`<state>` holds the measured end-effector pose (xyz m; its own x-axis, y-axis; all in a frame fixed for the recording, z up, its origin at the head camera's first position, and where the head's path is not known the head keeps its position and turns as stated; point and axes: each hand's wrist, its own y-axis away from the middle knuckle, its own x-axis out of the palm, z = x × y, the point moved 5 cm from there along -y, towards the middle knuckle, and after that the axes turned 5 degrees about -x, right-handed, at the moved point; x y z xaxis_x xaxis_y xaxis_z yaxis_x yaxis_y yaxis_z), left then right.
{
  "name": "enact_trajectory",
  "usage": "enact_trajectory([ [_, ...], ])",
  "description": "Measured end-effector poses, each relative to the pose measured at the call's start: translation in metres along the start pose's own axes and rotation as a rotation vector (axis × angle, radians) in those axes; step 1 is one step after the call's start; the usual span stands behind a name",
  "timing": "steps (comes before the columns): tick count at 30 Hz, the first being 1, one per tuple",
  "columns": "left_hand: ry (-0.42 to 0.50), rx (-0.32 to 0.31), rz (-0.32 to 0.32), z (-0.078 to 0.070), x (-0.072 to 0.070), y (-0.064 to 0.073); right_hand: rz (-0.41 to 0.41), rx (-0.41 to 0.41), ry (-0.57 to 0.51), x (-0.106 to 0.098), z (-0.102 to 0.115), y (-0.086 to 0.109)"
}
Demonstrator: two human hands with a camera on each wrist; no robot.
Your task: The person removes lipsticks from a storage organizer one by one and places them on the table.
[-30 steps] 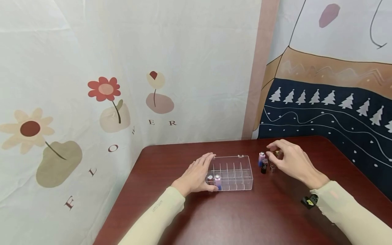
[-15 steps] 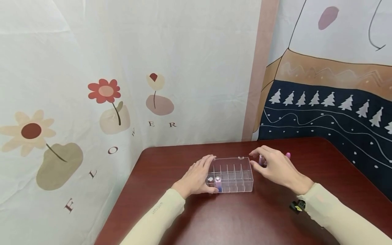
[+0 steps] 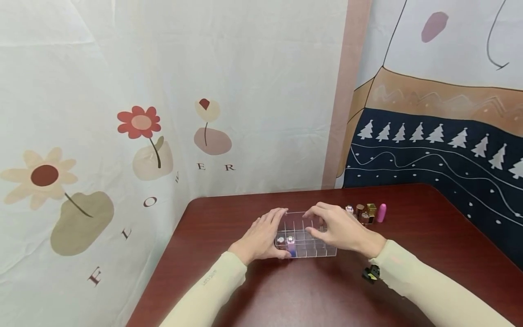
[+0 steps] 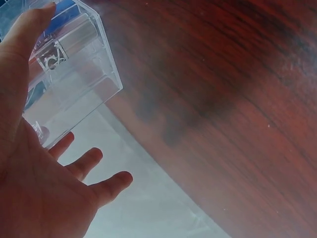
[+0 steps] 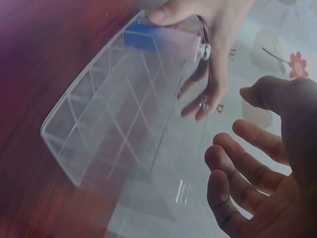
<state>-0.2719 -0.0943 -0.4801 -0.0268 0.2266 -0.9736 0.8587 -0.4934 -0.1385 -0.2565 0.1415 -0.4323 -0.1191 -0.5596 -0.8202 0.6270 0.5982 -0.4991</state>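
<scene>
A clear plastic box (image 3: 313,251) with thin dividers stands on the table, its clear lid raised at the back. My left hand (image 3: 261,237) grips its left end, thumb on the front wall and fingers spread behind. Near that thumb, a pink-and-blue lipstick-like tube (image 3: 290,247) with a round top stands in a front compartment. A darker tube with a round silvery top (image 3: 280,240) is beside it. My right hand (image 3: 343,230) is over the box's right half, fingers loosely bent. In the right wrist view, nothing shows between the right thumb and fingertips.
Behind my right hand stand several small cosmetic tubes: a pink-topped one (image 3: 349,209), a brown one (image 3: 360,210), a gold-and-black one (image 3: 371,212) and a bright pink one (image 3: 382,212). Printed cloth (image 3: 261,113) hangs behind the brown table (image 3: 294,290).
My right hand has moved left from the group of tubes to over the box, uncovering most of the tubes. The left hand keeps its grip on the box.
</scene>
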Motion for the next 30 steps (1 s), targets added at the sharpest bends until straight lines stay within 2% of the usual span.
enact_trajectory([
  [12, -0.025, -0.007, 0.043, 0.004, 0.002, 0.000, 0.153, 0.010, -0.058, 0.035, 0.010, -0.009],
  [22, -0.017, -0.013, 0.041, 0.005, 0.004, -0.001, 0.187, 0.005, -0.091, 0.053, 0.010, -0.009],
  [30, -0.017, -0.007, 0.028, 0.004, 0.001, -0.003, 0.202, 0.007, -0.114, 0.060, 0.010, -0.010],
])
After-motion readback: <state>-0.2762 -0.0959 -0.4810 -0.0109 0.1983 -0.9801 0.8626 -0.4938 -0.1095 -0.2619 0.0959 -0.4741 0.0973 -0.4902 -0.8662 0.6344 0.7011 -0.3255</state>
